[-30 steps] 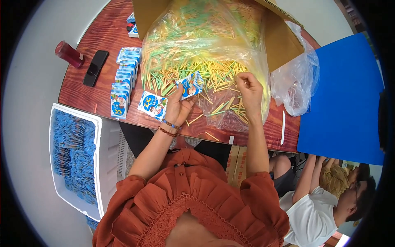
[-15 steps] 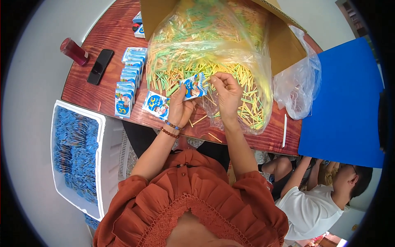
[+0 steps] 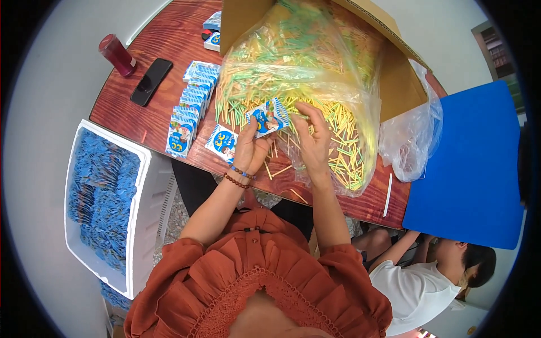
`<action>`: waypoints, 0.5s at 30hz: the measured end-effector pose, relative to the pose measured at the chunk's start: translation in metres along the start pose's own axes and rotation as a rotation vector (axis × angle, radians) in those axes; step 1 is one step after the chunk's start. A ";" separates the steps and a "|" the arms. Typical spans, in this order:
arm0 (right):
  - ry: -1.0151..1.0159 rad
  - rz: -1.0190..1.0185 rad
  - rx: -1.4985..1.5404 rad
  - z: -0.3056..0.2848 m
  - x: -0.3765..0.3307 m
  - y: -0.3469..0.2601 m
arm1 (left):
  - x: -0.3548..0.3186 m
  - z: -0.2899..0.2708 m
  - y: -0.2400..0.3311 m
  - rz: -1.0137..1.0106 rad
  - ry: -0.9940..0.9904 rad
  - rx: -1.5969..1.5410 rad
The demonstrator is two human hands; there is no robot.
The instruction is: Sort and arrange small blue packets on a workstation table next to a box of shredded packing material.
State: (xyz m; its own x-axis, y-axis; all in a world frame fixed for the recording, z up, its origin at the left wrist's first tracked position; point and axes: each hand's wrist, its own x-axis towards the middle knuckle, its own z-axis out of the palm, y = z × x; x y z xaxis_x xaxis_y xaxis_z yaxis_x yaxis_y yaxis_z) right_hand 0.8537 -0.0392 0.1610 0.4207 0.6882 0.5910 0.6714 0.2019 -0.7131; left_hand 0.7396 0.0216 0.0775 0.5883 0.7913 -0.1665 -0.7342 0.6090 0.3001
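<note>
A small blue-and-white packet (image 3: 269, 117) is tilted in my left hand (image 3: 252, 151), held between thumb and fingers at its lower left end. My right hand (image 3: 316, 141) hovers just right of the packet's upper end, thumb and forefinger apart, nothing visible between them. Just beyond both hands, thin yellow, green and orange sticks (image 3: 344, 127) spill from a large clear plastic bag (image 3: 315, 79). Another packet (image 3: 221, 143) lies flat on the table to the left of my left hand. Farther left, several similar packets (image 3: 191, 107) overlap in a row.
A cardboard box (image 3: 403, 84) surrounds the bag on the wooden table (image 3: 141, 127). A phone (image 3: 151, 82) and a red jar (image 3: 118, 55) sit at left. Below them stands a white foam box (image 3: 141, 191) of blue packets. At right are a crumpled bag (image 3: 403, 141), a blue panel (image 3: 468, 169) and a seated person (image 3: 417, 293).
My right hand's fingers have parted and moved slightly away from the packet's end. The packet stays in my left hand. The whole view has shifted and turned a little.
</note>
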 end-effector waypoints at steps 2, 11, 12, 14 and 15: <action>-0.215 0.587 0.109 -0.001 -0.002 -0.018 | 0.000 0.004 -0.001 0.005 0.006 -0.019; -0.422 0.129 0.115 0.022 0.023 -0.014 | -0.008 -0.004 0.037 0.130 -0.070 0.030; -0.440 0.123 0.135 0.028 0.024 -0.022 | -0.011 -0.004 0.042 0.166 -0.060 0.055; -0.482 0.359 0.329 0.041 0.022 -0.031 | -0.024 -0.013 0.062 0.190 -0.007 0.093; -0.427 0.300 0.462 0.058 0.020 -0.032 | -0.033 -0.017 0.074 0.256 0.044 0.127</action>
State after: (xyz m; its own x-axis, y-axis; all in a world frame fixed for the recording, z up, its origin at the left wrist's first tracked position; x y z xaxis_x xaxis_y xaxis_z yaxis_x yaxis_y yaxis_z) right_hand 0.8054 0.0088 0.1741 0.2070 0.9554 0.2105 0.1953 0.1705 -0.9658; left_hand 0.6600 0.0412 0.0895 0.3722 0.9216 -0.1099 -0.8067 0.3798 0.4527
